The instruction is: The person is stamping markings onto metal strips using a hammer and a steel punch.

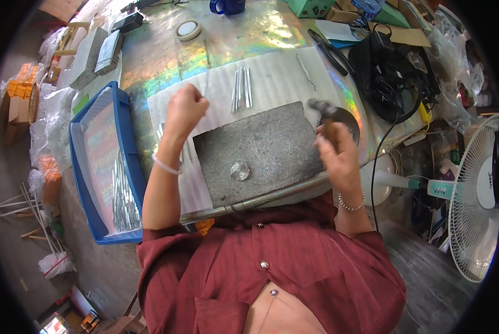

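Note:
My right hand (pixel 339 151) is wrapped round the handle of a hammer (pixel 328 129), its head slightly blurred and raised near the right edge of a grey stone slab (pixel 260 147). Beyond the left edge of the slab, my left hand (pixel 187 108) is closed in a fist; anything inside it is hidden. A small round shiny metal piece (pixel 240 171) lies on the near part of the slab. Partly behind the hammer sits a dark round dish (pixel 348 121). Several thin silvery rods (pixel 242 89) lie on the white sheet (pixel 210 83) beyond the slab.
At the left stands a blue tray (pixel 121 108) with many silvery strips (pixel 124 200). A tape roll (pixel 187 29) and blue mug (pixel 227 6) are at the back. Shears (pixel 328 53), a black bag (pixel 386 72) and a white fan (pixel 475 195) are on the right.

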### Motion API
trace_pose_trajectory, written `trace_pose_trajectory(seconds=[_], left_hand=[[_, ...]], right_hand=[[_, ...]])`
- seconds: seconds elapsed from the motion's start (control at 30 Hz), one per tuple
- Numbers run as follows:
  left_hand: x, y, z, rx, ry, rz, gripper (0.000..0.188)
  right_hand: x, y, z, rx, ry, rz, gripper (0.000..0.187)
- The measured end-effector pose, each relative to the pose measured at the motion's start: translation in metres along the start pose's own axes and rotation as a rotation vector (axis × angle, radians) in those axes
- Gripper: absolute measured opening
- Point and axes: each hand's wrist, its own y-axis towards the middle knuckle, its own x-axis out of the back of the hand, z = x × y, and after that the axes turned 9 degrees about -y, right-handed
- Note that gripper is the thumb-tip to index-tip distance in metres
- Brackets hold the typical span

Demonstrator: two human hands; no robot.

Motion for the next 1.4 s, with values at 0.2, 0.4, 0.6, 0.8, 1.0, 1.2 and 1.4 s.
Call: trace_pose_trajectory(seconds=[0.2, 0.4, 0.6, 0.8, 1.0, 1.2, 1.4], left_hand=[[0.066, -0.078, -0.028, -0.167, -0.36, -0.203, 0.007], [0.072, -0.159, -0.057, -0.05, -0.453, -0.152, 0.01], [0.052, -0.177, -0.065, -0.25, -0.092, 0.035, 0.012], [0.041, -0.174, -0.058, -0.237, -0.184, 0.036, 0.012], [0.02, -0.171, -0.041, -0.221, -0.279, 0.06, 0.011], [0.004, -0.167, -0.019, -0.174, -0.306, 0.138, 0.007], [0.006, -0.169, -0.014, -0.171, -0.324, 0.152, 0.008]], right_hand=[[0.051, 0.011, -0.037, -0.327, 0.374, -0.294, 0.007], [0.056, 0.011, -0.055, -0.202, -0.273, -0.255, 0.015], [0.044, 0.01, -0.058, -0.144, -0.613, -0.026, 0.019], [0.033, 0.013, -0.064, -0.141, -0.747, 0.016, 0.02], [0.033, 0.017, -0.066, -0.111, -0.873, 0.083, 0.016], [0.048, 0.024, -0.066, -0.151, -0.587, 0.12, 0.016], [0.054, 0.028, -0.073, -0.238, -0.12, 0.027, 0.009]])
